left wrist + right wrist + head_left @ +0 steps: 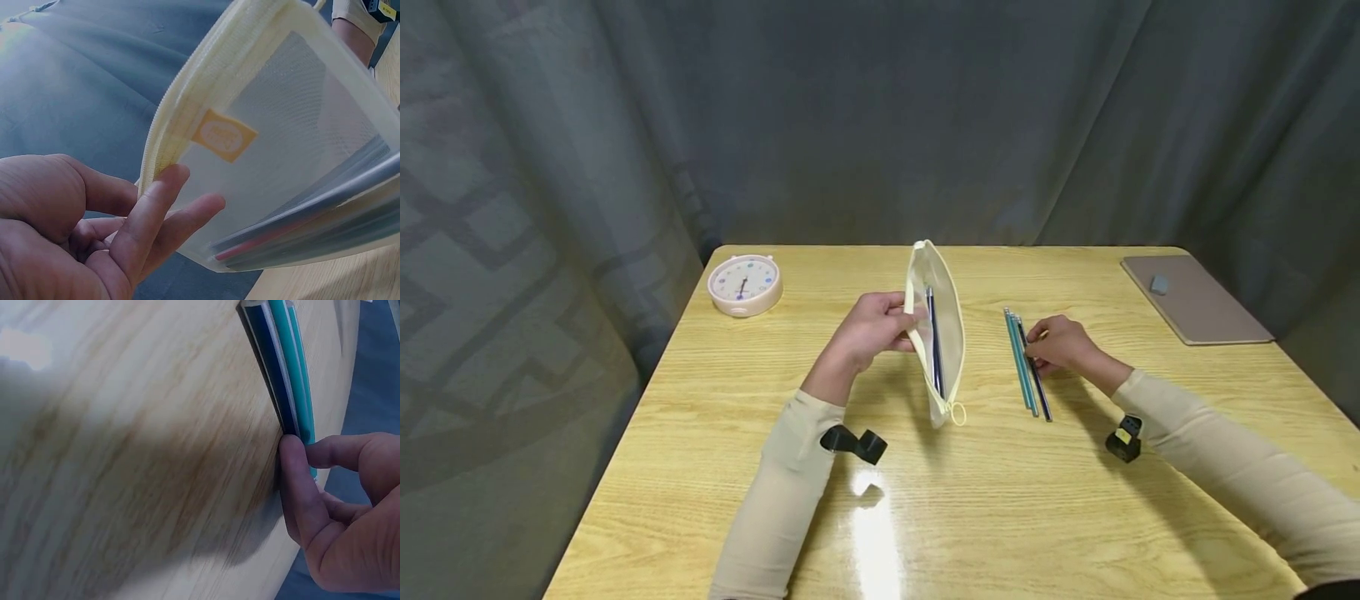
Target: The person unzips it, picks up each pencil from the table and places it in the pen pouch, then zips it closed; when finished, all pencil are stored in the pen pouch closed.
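My left hand pinches one edge of a cream zip pouch and holds it up off the table with its mouth spread. Inside the pouch lies a dark pencil; through its see-through side, the left wrist view shows several pencils lying along the bottom. Over on the right, my right hand pinches a dark blue pencil between thumb and fingers, low over the table. Teal pencils lie right beside it; in the right wrist view the dark blue pencil lies against them.
A pale pink round clock stands at the wooden table's back left. At the back right lies a flat pinkish-brown notebook with a small blue-grey eraser-like block on it. Grey curtains hang behind the table.
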Available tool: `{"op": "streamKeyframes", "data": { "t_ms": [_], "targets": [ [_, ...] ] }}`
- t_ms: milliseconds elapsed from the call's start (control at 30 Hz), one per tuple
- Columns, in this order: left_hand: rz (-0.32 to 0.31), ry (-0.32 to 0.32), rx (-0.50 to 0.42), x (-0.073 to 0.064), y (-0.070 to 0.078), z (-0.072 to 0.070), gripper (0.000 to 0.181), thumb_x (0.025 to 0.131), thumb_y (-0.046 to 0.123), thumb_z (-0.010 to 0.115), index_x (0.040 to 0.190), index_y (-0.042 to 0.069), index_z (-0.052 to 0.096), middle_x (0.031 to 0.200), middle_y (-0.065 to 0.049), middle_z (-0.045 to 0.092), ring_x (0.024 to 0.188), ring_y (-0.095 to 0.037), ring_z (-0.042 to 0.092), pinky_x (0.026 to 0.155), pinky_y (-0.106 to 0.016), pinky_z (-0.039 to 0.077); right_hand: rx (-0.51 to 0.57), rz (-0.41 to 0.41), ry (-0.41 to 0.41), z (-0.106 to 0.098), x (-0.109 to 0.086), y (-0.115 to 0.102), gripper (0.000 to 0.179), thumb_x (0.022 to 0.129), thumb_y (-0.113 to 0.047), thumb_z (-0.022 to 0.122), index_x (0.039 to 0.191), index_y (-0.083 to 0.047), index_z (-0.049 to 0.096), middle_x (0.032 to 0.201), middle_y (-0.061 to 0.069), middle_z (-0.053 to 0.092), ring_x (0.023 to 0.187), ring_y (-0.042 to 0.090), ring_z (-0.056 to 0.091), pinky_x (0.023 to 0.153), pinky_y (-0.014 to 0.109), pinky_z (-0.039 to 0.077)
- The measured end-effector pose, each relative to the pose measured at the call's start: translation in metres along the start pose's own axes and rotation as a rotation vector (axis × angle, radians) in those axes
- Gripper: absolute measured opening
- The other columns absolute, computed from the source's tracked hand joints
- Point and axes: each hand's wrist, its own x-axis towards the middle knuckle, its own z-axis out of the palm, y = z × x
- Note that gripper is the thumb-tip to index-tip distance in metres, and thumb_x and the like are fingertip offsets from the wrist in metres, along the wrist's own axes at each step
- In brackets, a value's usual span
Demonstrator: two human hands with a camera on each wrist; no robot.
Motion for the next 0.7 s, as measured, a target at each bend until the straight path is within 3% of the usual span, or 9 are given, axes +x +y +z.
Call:
{"op": "streamKeyframes", "data": {
  "t_ms": [400, 700],
  "targets": [
    [0.003, 0.006, 0.004, 0.000, 0.002, -0.001, 0.035, 0.103, 0.000, 0.058, 0.136, -0.011, 0.059, 0.118, -0.029, 0.071, 0.070, -0.010, 0.067, 0.069, -0.023, 0.065, -0.047, -0.034, 0.024, 0.001, 0.002, -0.005, 0.027, 0.095, -0.003, 0.065, 0.113, 0.016, 0.060, 0.076, 0.015, 0.069, 0.060, 0.013, 0.066, 0.059, 0.033, 0.066],
    [0.000, 0.000, 0.006, 0.001, 0.000, 0.000, 0.035, 0.104, 0.001, 0.058, 0.137, -0.011, 0.059, 0.117, -0.029, 0.071, 0.069, -0.010, 0.066, 0.070, -0.024, 0.065, 0.119, 0.035, -0.037, -0.013, -0.004, -0.009, 0.038, 0.099, -0.006, 0.062, 0.128, 0.016, 0.052, 0.081, 0.008, 0.065, 0.063, 0.012, 0.067, 0.065, 0.032, 0.067]
  ]
}}
